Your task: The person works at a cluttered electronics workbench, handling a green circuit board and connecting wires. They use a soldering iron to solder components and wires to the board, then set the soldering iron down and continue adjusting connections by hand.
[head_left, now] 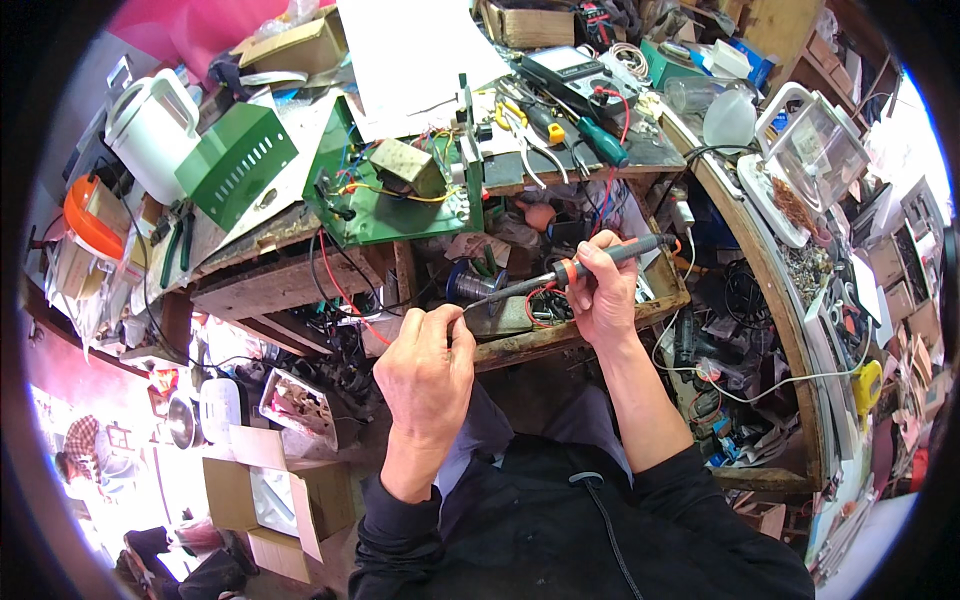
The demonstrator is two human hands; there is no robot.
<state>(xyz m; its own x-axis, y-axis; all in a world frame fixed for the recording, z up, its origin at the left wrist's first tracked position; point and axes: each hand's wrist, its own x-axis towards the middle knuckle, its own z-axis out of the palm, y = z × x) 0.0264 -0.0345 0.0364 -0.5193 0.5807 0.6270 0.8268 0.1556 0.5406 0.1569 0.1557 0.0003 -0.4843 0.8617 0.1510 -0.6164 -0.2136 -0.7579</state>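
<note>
My right hand point(605, 290) is closed around the grey and orange handle of a soldering iron point(625, 250), whose thin shaft slants down to the left. At its tip, the thumb and fingers of my left hand point(428, 358) are pinched together; what they hold, if anything, is hidden. Just behind the tip, a spool of solder wire point(468, 283) lies in the open wooden drawer point(545, 345). Above the drawer, a green metal chassis point(385, 228) carries a transformer point(408, 168) and several coloured wires. A red lead hangs from the chassis down toward my left hand.
Pliers point(540, 150), a teal-handled screwdriver point(603, 145) and a multimeter point(575, 80) lie on the bench at the back. A green slotted cover point(237, 165) and a white kettle point(155, 135) stand left. An open cardboard box point(320, 505) sits low left; a white cable point(760, 385) crosses the right.
</note>
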